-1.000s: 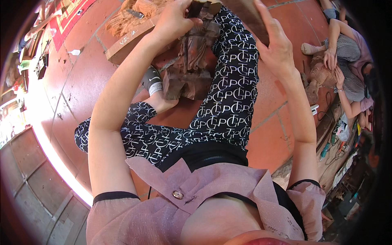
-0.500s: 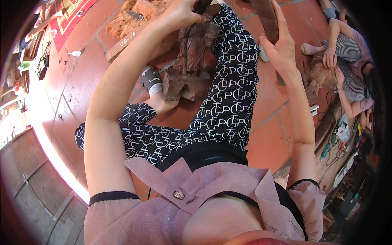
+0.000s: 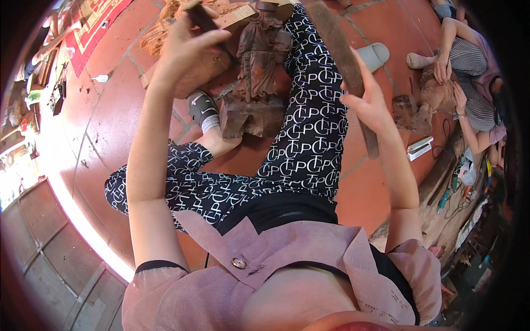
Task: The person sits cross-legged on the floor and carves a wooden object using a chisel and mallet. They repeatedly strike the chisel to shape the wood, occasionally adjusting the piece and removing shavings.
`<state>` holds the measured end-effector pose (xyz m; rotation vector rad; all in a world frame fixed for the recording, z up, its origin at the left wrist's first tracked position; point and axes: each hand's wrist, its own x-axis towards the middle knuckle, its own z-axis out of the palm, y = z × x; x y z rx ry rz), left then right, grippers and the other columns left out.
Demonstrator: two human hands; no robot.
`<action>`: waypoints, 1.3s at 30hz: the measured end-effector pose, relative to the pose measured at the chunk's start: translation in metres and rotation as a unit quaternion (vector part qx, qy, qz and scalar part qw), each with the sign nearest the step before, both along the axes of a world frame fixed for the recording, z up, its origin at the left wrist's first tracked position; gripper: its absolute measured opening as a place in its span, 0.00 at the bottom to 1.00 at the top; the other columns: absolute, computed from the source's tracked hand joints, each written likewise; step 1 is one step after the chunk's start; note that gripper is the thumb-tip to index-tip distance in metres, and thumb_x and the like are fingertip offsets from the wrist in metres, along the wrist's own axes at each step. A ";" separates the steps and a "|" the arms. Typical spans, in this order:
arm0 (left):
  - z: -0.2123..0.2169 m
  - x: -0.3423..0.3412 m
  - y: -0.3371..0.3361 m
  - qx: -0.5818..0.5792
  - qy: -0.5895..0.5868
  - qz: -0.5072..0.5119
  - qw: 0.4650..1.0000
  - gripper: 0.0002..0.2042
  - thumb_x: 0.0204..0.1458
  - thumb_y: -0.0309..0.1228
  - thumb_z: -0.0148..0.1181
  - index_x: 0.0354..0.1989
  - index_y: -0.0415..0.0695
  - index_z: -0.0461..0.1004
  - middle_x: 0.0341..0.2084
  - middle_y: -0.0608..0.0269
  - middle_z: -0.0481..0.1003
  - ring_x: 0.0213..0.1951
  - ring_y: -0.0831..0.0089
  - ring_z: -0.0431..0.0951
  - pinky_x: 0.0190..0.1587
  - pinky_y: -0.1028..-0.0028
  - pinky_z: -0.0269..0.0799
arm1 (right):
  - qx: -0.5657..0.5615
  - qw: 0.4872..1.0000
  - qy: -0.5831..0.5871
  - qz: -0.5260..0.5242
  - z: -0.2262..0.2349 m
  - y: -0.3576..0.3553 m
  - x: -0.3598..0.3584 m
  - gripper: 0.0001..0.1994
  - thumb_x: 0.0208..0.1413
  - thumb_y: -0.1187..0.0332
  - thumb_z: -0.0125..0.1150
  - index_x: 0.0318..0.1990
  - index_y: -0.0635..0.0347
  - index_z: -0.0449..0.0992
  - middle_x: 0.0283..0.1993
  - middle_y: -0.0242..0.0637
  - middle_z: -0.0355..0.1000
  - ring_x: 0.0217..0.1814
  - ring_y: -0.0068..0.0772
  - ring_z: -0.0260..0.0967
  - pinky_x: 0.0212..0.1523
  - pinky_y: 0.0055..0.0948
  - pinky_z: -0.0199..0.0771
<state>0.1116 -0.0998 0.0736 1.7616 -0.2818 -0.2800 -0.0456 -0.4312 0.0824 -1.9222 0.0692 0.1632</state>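
A dark carved wooden figure (image 3: 259, 60) stands upright on its block base (image 3: 254, 117) between my legs. To its left is my left hand (image 3: 185, 47), raised with thumb and fingers closed around a dark-handled chisel (image 3: 202, 17). The thin lower end of the chisel reaches down beside the figure, apart from it as far as I can tell. My right hand (image 3: 369, 99) grips a long, flat, dark wooden bar (image 3: 338, 48) above my right leg, to the right of the figure. The bar is tilted, its far end leaning left toward the figure.
A wooden block (image 3: 201, 71) and an orange-brown wood carving (image 3: 157, 34) lie beyond my left foot. On the right are a grey slipper (image 3: 376, 55), a white stapler-like object (image 3: 420, 149) and another person's hands (image 3: 450, 83) on a wood carving (image 3: 433, 96). Cables and tools lie farther right.
My left hand has moved left with the chisel, away from the figure's top, which now shows. My right hand has come nearer with the bar, tilting it left.
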 end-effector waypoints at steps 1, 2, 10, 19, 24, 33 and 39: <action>-0.007 0.012 0.012 -0.047 -0.014 0.002 0.999 0.20 0.51 0.21 0.66 0.51 0.40 0.66 0.42 0.60 0.75 0.44 0.70 0.80 0.49 0.71 0.76 | 0.033 0.999 0.020 0.010 -0.004 0.000 -0.003 0.45 0.45 0.82 0.56 0.74 0.53 0.50 0.45 0.30 0.65 0.44 0.20 0.64 0.47 0.21 0.68; -0.008 0.018 0.016 -0.092 -0.028 0.004 0.995 0.20 0.52 0.22 0.67 0.51 0.40 0.67 0.42 0.61 0.75 0.45 0.72 0.80 0.49 0.72 0.75 | 0.041 0.999 0.032 0.008 -0.008 0.002 -0.007 0.45 0.44 0.81 0.56 0.74 0.51 0.50 0.45 0.31 0.65 0.44 0.21 0.64 0.47 0.22 0.68; 0.000 0.007 -0.035 -0.002 -0.139 -0.011 0.990 0.20 0.47 0.19 0.66 0.48 0.41 0.68 0.34 0.68 0.71 0.41 0.74 0.73 0.47 0.72 0.71 | 0.068 0.995 0.078 -0.006 -0.028 0.014 -0.021 0.46 0.43 0.82 0.57 0.74 0.50 0.49 0.46 0.31 0.65 0.45 0.22 0.64 0.47 0.24 0.69; 0.001 -0.002 -0.019 0.065 -0.099 0.018 0.993 0.22 0.48 0.22 0.67 0.53 0.39 0.69 0.39 0.64 0.74 0.43 0.74 0.73 0.48 0.73 0.71 | 0.063 0.992 0.109 -0.026 -0.038 0.016 -0.024 0.46 0.42 0.81 0.60 0.73 0.51 0.51 0.45 0.32 0.67 0.43 0.24 0.67 0.43 0.25 0.72; -0.007 0.005 -0.021 0.010 -0.124 0.038 0.991 0.22 0.49 0.23 0.68 0.53 0.38 0.68 0.40 0.64 0.73 0.44 0.75 0.73 0.47 0.74 0.71 | 0.114 0.978 0.157 -0.079 -0.044 0.011 -0.022 0.45 0.43 0.80 0.62 0.72 0.55 0.52 0.42 0.34 0.69 0.39 0.22 0.69 0.32 0.23 0.74; -0.026 0.001 -0.028 -0.029 -0.038 0.065 0.997 0.17 0.50 0.21 0.65 0.48 0.39 0.68 0.39 0.64 0.74 0.42 0.75 0.75 0.46 0.73 0.73 | 0.140 0.973 0.163 -0.089 -0.046 0.010 -0.025 0.43 0.44 0.79 0.62 0.71 0.57 0.52 0.40 0.34 0.70 0.35 0.21 0.70 0.29 0.23 0.73; -0.041 -0.006 -0.025 -0.012 -0.134 -0.015 0.991 0.19 0.51 0.20 0.66 0.50 0.39 0.67 0.41 0.60 0.76 0.45 0.72 0.80 0.51 0.72 0.75 | 0.140 0.972 0.165 -0.087 -0.045 0.011 -0.022 0.45 0.43 0.79 0.62 0.72 0.57 0.49 0.40 0.36 0.69 0.36 0.22 0.70 0.28 0.23 0.73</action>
